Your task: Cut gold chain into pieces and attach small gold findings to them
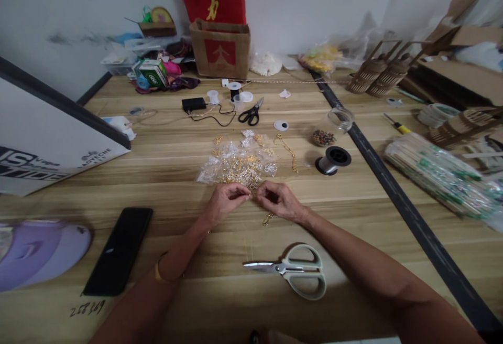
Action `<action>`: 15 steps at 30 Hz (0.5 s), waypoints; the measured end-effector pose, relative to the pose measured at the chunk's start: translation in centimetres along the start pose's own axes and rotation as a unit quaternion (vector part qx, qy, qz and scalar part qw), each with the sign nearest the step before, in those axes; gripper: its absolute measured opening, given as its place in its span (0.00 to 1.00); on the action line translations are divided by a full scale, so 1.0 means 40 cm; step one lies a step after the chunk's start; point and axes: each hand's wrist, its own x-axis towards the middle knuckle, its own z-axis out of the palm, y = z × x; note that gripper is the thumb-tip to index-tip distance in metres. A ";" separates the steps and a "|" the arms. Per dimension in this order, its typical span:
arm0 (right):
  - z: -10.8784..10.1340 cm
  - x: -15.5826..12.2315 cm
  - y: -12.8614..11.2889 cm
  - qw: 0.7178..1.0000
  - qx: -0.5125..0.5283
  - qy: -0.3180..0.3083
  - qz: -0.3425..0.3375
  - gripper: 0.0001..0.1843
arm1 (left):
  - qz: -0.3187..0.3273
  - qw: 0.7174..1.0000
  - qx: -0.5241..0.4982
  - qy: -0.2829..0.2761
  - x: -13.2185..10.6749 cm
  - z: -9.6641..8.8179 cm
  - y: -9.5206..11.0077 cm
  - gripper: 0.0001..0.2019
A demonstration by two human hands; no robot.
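My left hand point(225, 201) and my right hand point(278, 200) meet fingertip to fingertip over the wooden table point(176, 176). Both are pinched closed on a small gold piece between them, too small to name. A short gold chain bit point(268, 219) lies just below my right hand. Right behind the hands lies a pile of small clear bags with gold parts point(238, 164). A longer gold chain point(290, 153) lies to the pile's right.
Pale green scissors point(295, 271) lie near the table's front, a black phone point(119, 249) at front left. A wire spool point(332, 160), a dish of beads point(324, 137), black scissors point(251, 113) and a brown paper bag point(220, 49) sit further back. A white box point(43, 139) stands left.
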 end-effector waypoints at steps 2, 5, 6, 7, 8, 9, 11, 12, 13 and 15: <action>0.000 0.001 -0.002 1.000 -0.005 0.001 0.000 0.09 | 0.000 1.000 -0.001 0.002 0.000 0.000 0.000 0.07; -0.001 0.001 -0.003 1.000 -0.010 0.003 -0.001 0.09 | -0.002 1.000 -0.001 0.002 0.000 0.001 0.002 0.07; -0.001 0.001 -0.003 1.000 -0.010 0.005 -0.001 0.09 | -0.003 1.000 -0.001 0.002 0.000 0.001 0.003 0.07; 0.000 0.001 -0.002 1.000 -0.010 0.005 -0.001 0.09 | -0.005 1.000 0.000 0.001 0.000 0.001 0.004 0.08; 0.000 0.001 -0.001 1.000 -0.009 0.006 -0.001 0.09 | -0.005 1.000 0.002 0.002 0.000 0.000 0.005 0.08; 0.000 0.001 0.000 1.000 -0.008 0.006 -0.001 0.09 | -0.004 1.000 0.003 0.002 0.000 0.000 0.005 0.08; 0.000 0.001 0.001 1.000 -0.008 0.005 0.000 0.09 | -0.002 1.000 0.003 0.004 0.000 0.000 0.004 0.08; 0.000 0.001 0.001 1.000 -0.010 0.004 0.000 0.09 | -0.001 1.000 0.002 0.005 0.000 0.001 0.003 0.07; 0.000 0.001 0.001 1.000 -0.012 0.003 0.000 0.09 | 0.001 1.000 0.001 0.006 0.000 0.001 0.003 0.07; 0.000 0.001 0.001 1.000 -0.017 0.003 -0.002 0.08 | 0.002 1.000 -0.002 0.005 0.000 0.001 0.004 0.07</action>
